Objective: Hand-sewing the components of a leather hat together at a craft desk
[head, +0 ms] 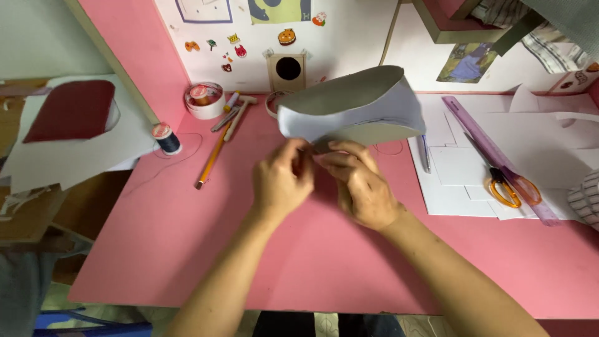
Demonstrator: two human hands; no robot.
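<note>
A strip of white card (349, 106) is bent into an open loop above the middle of the pink desk (187, 237). Both ends of the loop meet at its near side. My left hand (282, 181) pinches the card there from the left. My right hand (362, 184) pinches the same spot from the right, fingertips touching the card's lower edge. The join itself is hidden behind my fingers.
A pencil (211, 161), a spool of dark thread (166, 138), a tape roll (204, 100) and a small hammer (236, 117) lie at the back left. White paper sheets (462, 175), a pen (424, 153), a purple ruler (493, 153) and orange-handled scissors (508, 184) sit at the right.
</note>
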